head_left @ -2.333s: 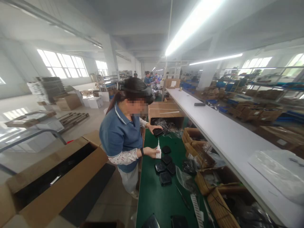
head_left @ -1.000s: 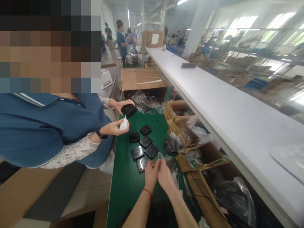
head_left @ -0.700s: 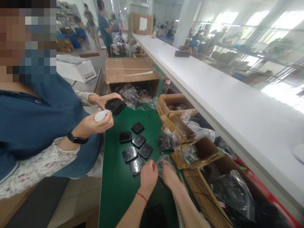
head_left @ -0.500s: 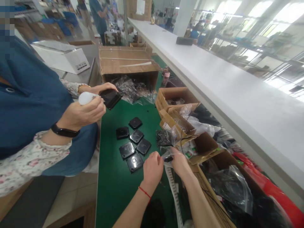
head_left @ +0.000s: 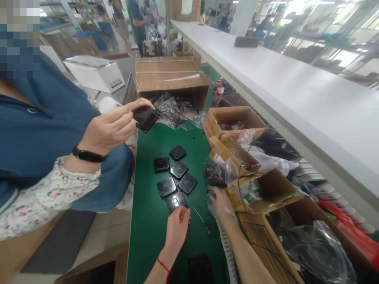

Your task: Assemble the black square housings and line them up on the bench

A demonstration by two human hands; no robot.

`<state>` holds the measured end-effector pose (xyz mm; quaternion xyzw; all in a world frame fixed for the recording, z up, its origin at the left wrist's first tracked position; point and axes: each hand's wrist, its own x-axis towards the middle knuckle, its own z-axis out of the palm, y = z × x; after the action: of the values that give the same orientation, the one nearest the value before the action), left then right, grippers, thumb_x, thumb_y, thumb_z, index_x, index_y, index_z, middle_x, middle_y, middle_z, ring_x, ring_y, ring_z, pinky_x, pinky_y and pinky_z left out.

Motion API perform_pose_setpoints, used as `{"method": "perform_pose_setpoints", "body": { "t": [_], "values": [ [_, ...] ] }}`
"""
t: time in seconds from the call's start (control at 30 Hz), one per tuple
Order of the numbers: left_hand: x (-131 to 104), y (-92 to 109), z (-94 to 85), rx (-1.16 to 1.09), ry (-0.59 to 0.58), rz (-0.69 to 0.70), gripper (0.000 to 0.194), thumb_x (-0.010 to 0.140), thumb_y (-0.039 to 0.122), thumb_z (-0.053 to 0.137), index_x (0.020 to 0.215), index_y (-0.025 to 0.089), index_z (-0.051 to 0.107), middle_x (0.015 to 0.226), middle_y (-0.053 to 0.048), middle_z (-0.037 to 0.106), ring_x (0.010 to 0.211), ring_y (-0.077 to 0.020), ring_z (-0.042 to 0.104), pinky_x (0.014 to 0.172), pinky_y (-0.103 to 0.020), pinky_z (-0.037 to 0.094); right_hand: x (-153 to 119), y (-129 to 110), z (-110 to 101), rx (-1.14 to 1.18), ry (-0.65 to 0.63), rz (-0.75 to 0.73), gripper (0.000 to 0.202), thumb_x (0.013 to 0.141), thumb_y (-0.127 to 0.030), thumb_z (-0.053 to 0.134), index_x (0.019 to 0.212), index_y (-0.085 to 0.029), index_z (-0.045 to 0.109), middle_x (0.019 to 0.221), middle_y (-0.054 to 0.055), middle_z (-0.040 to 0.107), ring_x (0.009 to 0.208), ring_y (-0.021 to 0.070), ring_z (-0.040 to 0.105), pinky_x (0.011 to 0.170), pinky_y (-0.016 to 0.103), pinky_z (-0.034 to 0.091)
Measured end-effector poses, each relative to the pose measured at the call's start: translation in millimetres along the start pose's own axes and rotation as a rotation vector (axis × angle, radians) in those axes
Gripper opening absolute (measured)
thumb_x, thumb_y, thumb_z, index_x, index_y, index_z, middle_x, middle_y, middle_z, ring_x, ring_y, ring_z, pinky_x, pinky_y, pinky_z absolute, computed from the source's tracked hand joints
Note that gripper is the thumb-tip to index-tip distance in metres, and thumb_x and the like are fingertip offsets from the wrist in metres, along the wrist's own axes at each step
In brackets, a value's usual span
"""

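My left hand [head_left: 177,225] hovers over the green mat [head_left: 154,236] with its fingers curled together, just below the nearest of several black square parts [head_left: 175,178]. Whether it pinches anything is hidden. My right hand [head_left: 220,204] grips a small clear plastic bag [head_left: 213,196] beside a cardboard box [head_left: 266,189]. A thin screwdriver [head_left: 204,224] lies on the mat between my hands. At the left a co-worker's hand [head_left: 111,128] holds a white squeeze bottle [head_left: 107,105] against a black part [head_left: 146,118].
Open cardboard boxes [head_left: 233,116] with bagged parts line the mat's right side under a long white shelf [head_left: 281,83]. A big carton [head_left: 171,77] with plastic bags stands at the far end. A white perforated strip [head_left: 227,248] lies by my right forearm.
My view dropped from the room to the bench. My hands, together on the clear bag a second ago, have parted: the left drew back toward me, the right stays on the bag. The screwdriver now shows.
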<state>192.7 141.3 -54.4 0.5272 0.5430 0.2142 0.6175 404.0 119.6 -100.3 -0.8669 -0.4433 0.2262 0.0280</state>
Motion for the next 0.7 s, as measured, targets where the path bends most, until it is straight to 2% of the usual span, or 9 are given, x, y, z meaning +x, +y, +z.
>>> {"method": "perform_pose_setpoints", "body": {
  "t": [0.17, 0.3, 0.43, 0.53, 0.63, 0.7],
  "values": [
    [-3, -44, -15.0, -0.098, 0.09, -0.11, 0.047, 0.077, 0.066, 0.056, 0.069, 0.019, 0.058, 0.069, -0.003, 0.063, 0.065, -0.0168, 0.061, 0.062, -0.028, 0.048, 5, 3, 0, -0.006, 0.012, -0.049, 0.032, 0.091, -0.024, 0.052, 0.119, -0.015, 0.065, 0.114, 0.016, 0.063, 0.107, 0.0254, 0.062, 0.091, 0.031, 0.046],
    [-5, -59, -18.8, -0.169, 0.108, -0.174, 0.052, 0.074, 0.07, 0.057, 0.07, 0.018, 0.058, 0.068, -0.003, 0.064, 0.06, -0.0137, 0.058, 0.059, -0.026, 0.045, 6, -1, -8, -0.021, -0.014, -0.09, 0.026, 0.088, -0.017, 0.05, 0.101, -0.016, 0.073, 0.108, 0.014, 0.069, 0.103, 0.0239, 0.064, 0.089, 0.029, 0.046],
    [-9, -51, -23.1, -0.242, 0.13, -0.196, 0.053, 0.071, 0.071, 0.06, 0.07, 0.017, 0.059, 0.065, -0.002, 0.063, 0.057, -0.0127, 0.057, 0.057, -0.026, 0.044, -9, -3, -18, -0.033, -0.023, -0.085, 0.029, 0.087, -0.015, 0.05, 0.102, -0.017, 0.075, 0.108, 0.013, 0.073, 0.104, 0.0232, 0.066, 0.093, 0.029, 0.047],
    [-13, -40, -25.1, -0.302, 0.134, -0.201, 0.052, 0.072, 0.068, 0.061, 0.069, 0.017, 0.06, 0.065, -0.002, 0.064, 0.058, -0.0133, 0.058, 0.058, -0.027, 0.045, -27, -2, -26, -0.043, 0.006, -0.055, 0.031, 0.089, -0.019, 0.047, 0.105, -0.019, 0.074, 0.107, 0.012, 0.075, 0.104, 0.024, 0.067, 0.094, 0.032, 0.048],
    [-16, -33, -25.8, -0.374, 0.128, -0.218, 0.051, 0.072, 0.067, 0.063, 0.069, 0.016, 0.06, 0.065, -0.003, 0.064, 0.06, -0.0139, 0.059, 0.06, -0.027, 0.046, -50, 0, -45, -0.053, 0.022, -0.059, 0.03, 0.086, -0.023, 0.047, 0.099, -0.02, 0.075, 0.098, 0.012, 0.076, 0.095, 0.0279, 0.069, 0.088, 0.037, 0.05],
    [-18, -30, -25.9, -0.447, 0.131, -0.234, 0.05, 0.073, 0.066, 0.065, 0.07, 0.016, 0.062, 0.067, -0.003, 0.065, 0.062, -0.0141, 0.061, 0.062, -0.027, 0.047, -71, -1, -65, -0.008, 0.08, -0.082, 0.029, 0.083, -0.025, 0.047, 0.092, -0.021, 0.074, 0.098, 0.013, 0.075, 0.092, 0.0291, 0.069, 0.087, 0.039, 0.051]
  ]
}}
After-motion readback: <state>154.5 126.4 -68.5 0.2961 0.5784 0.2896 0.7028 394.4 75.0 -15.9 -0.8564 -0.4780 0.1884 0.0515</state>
